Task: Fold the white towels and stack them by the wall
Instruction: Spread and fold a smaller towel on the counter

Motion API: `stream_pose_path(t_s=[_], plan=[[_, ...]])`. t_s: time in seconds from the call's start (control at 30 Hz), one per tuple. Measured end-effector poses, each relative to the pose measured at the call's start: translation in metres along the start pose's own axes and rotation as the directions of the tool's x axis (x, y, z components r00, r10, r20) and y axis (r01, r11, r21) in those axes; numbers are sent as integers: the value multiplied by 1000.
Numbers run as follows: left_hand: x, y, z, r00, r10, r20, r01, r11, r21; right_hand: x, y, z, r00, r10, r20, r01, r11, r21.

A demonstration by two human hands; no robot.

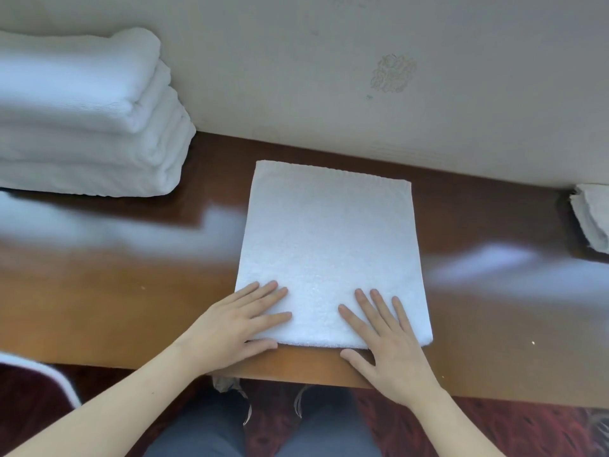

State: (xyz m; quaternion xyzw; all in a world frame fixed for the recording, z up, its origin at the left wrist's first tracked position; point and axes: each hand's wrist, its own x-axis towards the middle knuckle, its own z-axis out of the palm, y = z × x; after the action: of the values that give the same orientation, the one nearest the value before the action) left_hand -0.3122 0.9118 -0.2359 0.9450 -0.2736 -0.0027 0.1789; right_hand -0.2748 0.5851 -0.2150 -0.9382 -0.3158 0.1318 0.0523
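Head view. A folded white towel (333,252) lies flat as a smooth rectangle on the brown wooden table (99,291); its far edge lies near the wall (329,61) without touching it, and its near edge is close to the table's front edge. The left hand (237,328) rests on the towel's near left corner, fingers straight and spread, gripping nothing. The right hand (392,344) lies likewise on the towel's near right part, its thumb on bare wood just in front of the towel. Left of the towel and well apart, a stack of folded white towels (82,120) stands against the wall. Right of the towel, at the frame's edge, is a small heap of white cloth (593,216). Beyond the towel, the wall bears a faint mark (393,74)
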Motion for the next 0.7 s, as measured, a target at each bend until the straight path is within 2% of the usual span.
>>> stream_pose_path(t_s=[0.13, 0.23, 0.37, 0.47, 0.57, 0.7], plan=[[10, -1, -3, 984, -77, -161, 52, 987, -150, 7, 4, 2, 997, -20, -81, 20, 1000, 1], [21, -1, -19, 959, -239, -155, 194, 946, -260, 18, 12, 0, 982, 0, -188, 12, 998, 60], [44, -2, -52, 871, -487, -68, 395, 776, -491, 35, 24, -19, 936, 127, -328, -61, 977, 205], [61, -5, -64, 778, -624, -73, 468, 653, -595, 43, 36, -37, 931, 163, -326, -85, 966, 243], [72, -15, -66, 680, -730, -61, 510, 531, -676, 43, 56, -43, 966, 131, -222, -91, 979, 181], [93, -32, -69, 600, -799, -48, 522, 436, -733, 54, 81, -60, 935, 269, -231, -211, 946, 248]])
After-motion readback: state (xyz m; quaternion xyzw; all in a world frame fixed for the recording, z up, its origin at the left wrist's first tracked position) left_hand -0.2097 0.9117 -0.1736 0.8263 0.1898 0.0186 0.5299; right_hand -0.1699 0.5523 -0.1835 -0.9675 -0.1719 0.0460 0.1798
